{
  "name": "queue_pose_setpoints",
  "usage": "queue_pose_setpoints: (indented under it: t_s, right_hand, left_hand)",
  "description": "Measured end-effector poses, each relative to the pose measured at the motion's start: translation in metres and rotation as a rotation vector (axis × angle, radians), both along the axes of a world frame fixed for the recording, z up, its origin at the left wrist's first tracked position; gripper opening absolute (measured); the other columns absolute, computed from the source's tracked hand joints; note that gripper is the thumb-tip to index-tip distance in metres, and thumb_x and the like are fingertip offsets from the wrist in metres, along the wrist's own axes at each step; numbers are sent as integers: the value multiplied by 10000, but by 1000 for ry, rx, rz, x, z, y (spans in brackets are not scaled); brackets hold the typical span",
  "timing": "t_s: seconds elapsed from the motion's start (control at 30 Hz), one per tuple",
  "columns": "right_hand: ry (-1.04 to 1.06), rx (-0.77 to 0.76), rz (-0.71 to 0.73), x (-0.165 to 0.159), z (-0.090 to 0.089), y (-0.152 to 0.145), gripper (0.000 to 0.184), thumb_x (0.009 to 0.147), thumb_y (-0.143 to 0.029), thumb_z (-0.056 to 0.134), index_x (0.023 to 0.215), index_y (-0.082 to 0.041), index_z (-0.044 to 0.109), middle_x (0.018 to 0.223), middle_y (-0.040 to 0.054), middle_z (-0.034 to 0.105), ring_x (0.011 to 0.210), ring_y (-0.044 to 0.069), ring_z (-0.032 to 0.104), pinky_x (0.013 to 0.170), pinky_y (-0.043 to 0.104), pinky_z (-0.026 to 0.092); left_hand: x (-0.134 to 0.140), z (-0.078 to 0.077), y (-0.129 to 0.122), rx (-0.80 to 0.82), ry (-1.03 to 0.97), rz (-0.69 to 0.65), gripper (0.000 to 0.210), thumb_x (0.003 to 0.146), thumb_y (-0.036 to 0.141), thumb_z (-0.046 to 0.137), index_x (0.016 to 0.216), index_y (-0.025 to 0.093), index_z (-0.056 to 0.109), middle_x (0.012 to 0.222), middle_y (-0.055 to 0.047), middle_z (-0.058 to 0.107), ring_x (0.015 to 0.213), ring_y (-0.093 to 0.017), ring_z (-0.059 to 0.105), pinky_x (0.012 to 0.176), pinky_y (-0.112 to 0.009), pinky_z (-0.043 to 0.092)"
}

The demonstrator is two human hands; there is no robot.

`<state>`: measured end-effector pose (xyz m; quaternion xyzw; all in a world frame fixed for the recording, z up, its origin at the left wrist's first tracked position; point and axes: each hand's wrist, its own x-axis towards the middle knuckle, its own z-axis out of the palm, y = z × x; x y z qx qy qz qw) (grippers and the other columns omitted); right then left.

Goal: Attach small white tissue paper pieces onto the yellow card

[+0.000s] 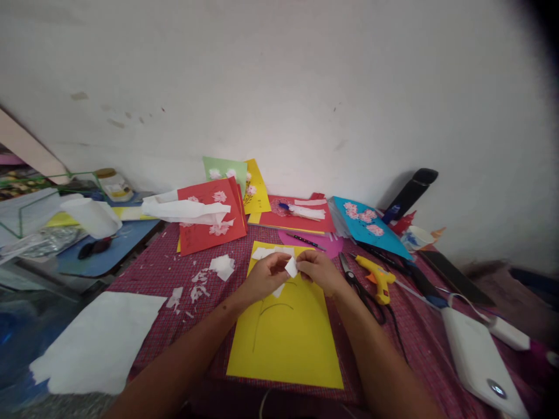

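A small white paper piece (292, 267) is pinched between my left hand (268, 273) and my right hand (318, 269), just above a yellow sheet (288, 343). Dark curved pen lines run across the sheet's left and middle. More white paper pieces (262, 252) lie along its top edge, and another bit rests below my left fingers. To the left, on the checked cloth, are a small stack of white paper (222, 266) and torn white scraps (200, 290). Scissors (362, 291) and a yellow glue gun (379, 278) lie right of the sheet.
Red cards with paper flowers (236, 233) and a blue flower card (371, 226) stand at the back. A large white sheet (105, 343) hangs over the left edge. A white power bank (480, 361) lies at right. A blue stool (105, 256) holds a paper roll (89, 215).
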<state>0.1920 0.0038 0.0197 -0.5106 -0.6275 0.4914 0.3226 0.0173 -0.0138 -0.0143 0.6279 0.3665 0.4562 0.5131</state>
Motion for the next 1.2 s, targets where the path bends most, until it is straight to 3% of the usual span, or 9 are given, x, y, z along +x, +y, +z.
queue_pose_setpoints:
  t_s: [0.27, 0.47, 0.6, 0.7, 0.87, 1.2]
  right_hand:
    - [-39, 47, 28, -1, -5, 0, 81, 686, -211, 519, 661, -162, 579, 537, -25, 541, 468, 91, 468, 465, 200, 346]
    - [-60, 68, 18, -2, -8, 0, 80, 692, -217, 529, 658, -161, 577, 550, -27, 539, 478, 96, 479, 470, 207, 351]
    - [-4, 37, 62, -4, -5, -3, 99, 709, -223, 530, 677, -156, 595, 527, -30, 529, 455, 83, 447, 448, 199, 319]
    - [107, -15, 96, -6, 0, -5, 122, 704, -206, 515, 721, -150, 622, 542, -28, 539, 449, 80, 440, 443, 200, 318]
    - [168, -40, 134, -6, 3, -6, 88, 680, -179, 570, 738, -142, 625, 564, -27, 556, 466, 77, 464, 447, 197, 323]
    - [157, -6, 165, -6, 0, -5, 102, 711, -240, 640, 752, -150, 615, 558, -35, 553, 478, 79, 472, 453, 198, 330]
  left_hand:
    - [-5, 2, 1, -85, -69, -23, 377, 745, 191, 577, 1120, 161, 586, 1060, -84, 649, 932, -171, 613, 804, -288, 479]
    - [-7, 6, -3, -56, 10, 57, 330, 810, 273, 557, 1116, 160, 601, 1022, -69, 643, 864, -152, 601, 722, -247, 467]
    - [-3, 3, 0, -53, 11, 118, 324, 768, 252, 613, 1075, 153, 588, 888, -39, 639, 758, -121, 587, 656, -223, 449]
    - [-1, 1, 3, -97, -99, 114, 271, 753, 231, 616, 1005, 160, 544, 796, -7, 619, 675, -99, 569, 618, -215, 438]
    - [-1, 1, 5, -108, -189, 155, 200, 732, 247, 645, 819, 173, 481, 651, 57, 504, 576, -71, 502, 568, -198, 416]
    - [-4, 1, 4, -31, -69, 175, 121, 775, 258, 606, 841, 157, 594, 755, 10, 564, 678, -97, 510, 649, -214, 411]
